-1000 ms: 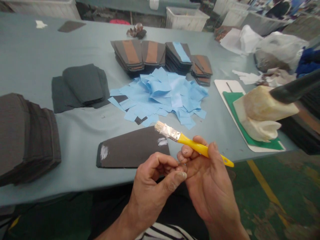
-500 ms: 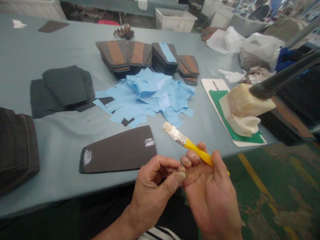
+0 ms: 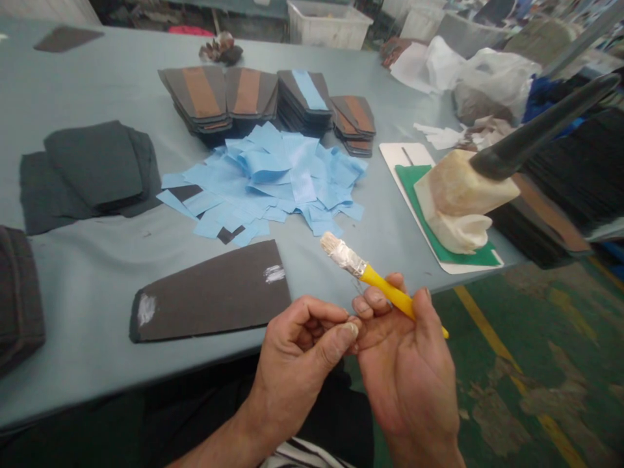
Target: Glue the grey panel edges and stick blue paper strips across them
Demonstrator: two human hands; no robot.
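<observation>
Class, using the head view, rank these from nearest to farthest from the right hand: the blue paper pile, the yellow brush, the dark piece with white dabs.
1. yellow brush: held in the right hand.
2. dark piece with white dabs: left, at the table's near edge.
3. blue paper pile: farther back, mid-table.

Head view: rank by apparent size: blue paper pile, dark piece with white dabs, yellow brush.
1. Blue paper pile, farther from the camera yet widest.
2. Dark piece with white dabs, somewhat smaller.
3. Yellow brush in the right hand, clearly smallest despite being nearest.
</observation>
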